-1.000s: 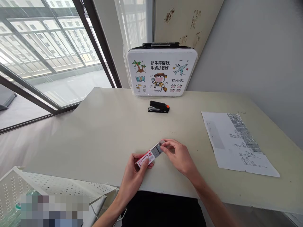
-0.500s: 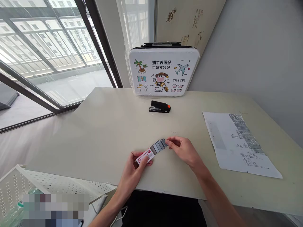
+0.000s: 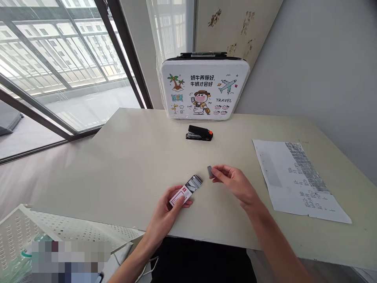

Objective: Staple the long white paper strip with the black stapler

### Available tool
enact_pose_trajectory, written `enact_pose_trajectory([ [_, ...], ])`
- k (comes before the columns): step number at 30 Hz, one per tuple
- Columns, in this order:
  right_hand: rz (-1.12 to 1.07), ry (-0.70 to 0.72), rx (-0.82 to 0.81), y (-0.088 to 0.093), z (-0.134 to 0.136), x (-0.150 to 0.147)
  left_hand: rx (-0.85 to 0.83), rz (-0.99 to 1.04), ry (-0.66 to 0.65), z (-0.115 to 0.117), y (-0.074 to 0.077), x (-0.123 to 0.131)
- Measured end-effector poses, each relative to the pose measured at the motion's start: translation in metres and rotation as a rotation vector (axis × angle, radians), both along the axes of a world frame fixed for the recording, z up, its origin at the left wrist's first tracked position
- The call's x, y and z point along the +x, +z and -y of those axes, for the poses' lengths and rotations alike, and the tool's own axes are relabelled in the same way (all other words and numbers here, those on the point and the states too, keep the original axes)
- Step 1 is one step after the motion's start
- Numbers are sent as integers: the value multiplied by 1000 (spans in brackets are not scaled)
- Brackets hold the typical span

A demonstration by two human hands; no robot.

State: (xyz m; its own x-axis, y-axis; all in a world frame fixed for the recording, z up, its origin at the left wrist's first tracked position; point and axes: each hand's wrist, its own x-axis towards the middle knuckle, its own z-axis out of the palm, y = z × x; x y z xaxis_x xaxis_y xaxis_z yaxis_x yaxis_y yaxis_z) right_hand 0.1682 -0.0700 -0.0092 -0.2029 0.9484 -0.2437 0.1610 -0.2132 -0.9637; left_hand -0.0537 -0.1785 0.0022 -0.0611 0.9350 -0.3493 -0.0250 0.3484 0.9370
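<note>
At the far left, below the table's (image 3: 123, 165) edge, stands a white perforated rack (image 3: 67, 232). Near the front edge the left hand (image 3: 165, 214) has its grip closed around a red-and-white staple box (image 3: 180, 196), whose grey tray is slid partly out. Well behind it a black stapler (image 3: 199, 133) lies before a white cartoon case (image 3: 204, 89). Just right of the box, apart from it, the right hand (image 3: 237, 186) pinches a block of staples (image 3: 209, 171). A printed sheet (image 3: 297, 179) lies rightmost.
</note>
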Motion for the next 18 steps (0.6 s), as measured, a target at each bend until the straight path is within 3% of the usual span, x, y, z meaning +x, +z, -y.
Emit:
enact_pose_trajectory([
  [6, 369, -87, 237, -15, -15, 18, 10, -27, 1, 5, 4, -4],
  [9, 503, -131, 427, -10, -2, 12, 8, -34, 7, 7, 6, -4],
  [11, 459, -81, 530, -2, 14, 1, 11, -39, 15, 8, 7, -4],
  [15, 402, 146, 531, 9, 48, -24, 26, -57, 26, 10, 7, -3],
  [18, 456, 92, 511, 6, 57, -32, 38, -48, 21, 12, 5, -2],
])
